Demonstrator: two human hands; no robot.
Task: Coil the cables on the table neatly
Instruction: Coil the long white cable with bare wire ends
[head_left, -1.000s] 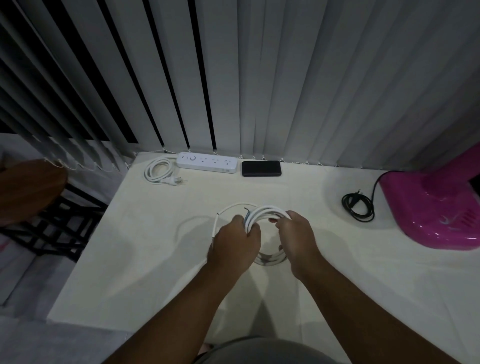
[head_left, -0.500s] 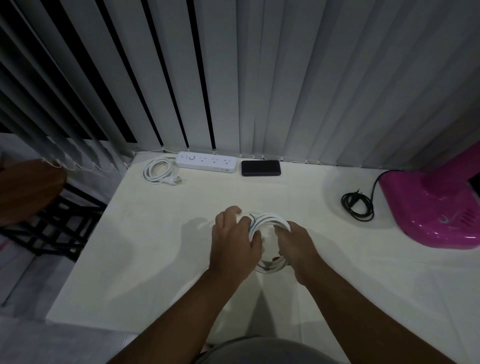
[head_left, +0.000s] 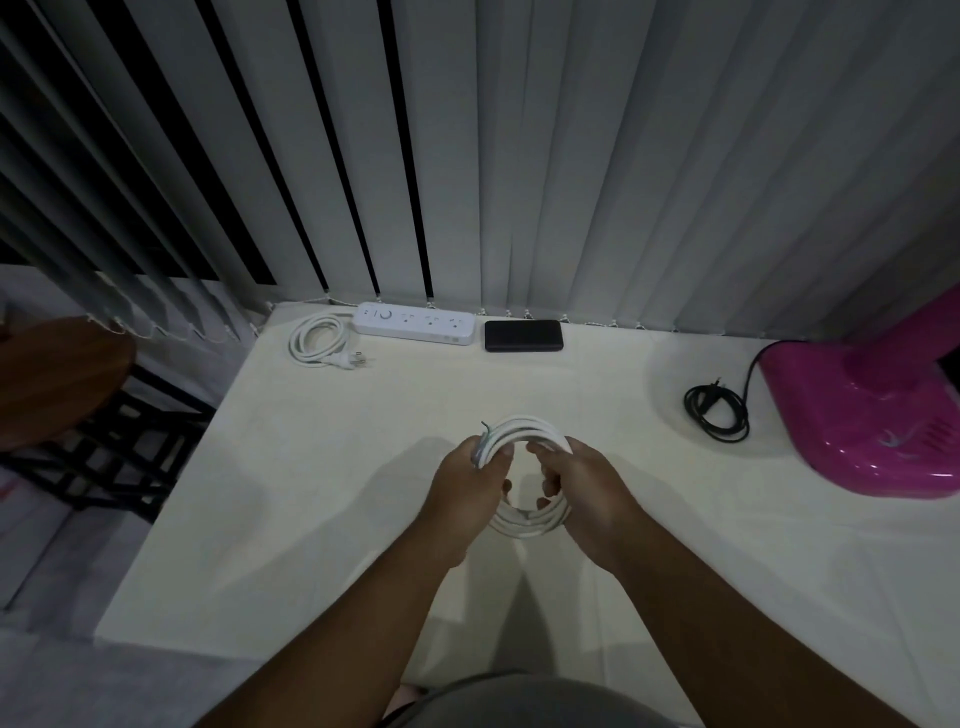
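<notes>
A white cable (head_left: 524, 431) wound into a round coil is held just above the middle of the cream table (head_left: 322, 467). My left hand (head_left: 467, 483) grips the coil's left side, with the cable's bare end sticking up beside its fingers. My right hand (head_left: 582, 478) grips the coil's right side. The coil's near arc shows between the two wrists. At the back left lies a white power strip (head_left: 415, 323) with its own white cord (head_left: 317, 340) coiled beside it. A black cord (head_left: 717, 410) lies coiled at the right.
A black flat device (head_left: 523, 335) lies next to the power strip. A pink appliance base (head_left: 872, 410) fills the right edge, joined to the black cord. Vertical blinds (head_left: 519, 156) hang behind the table. A wooden stool (head_left: 52, 379) stands left of the table edge.
The loose cable end that arced out to the left has been drawn into the coil. My left hand has closed around the coil's left side; the right hand kept its hold.
</notes>
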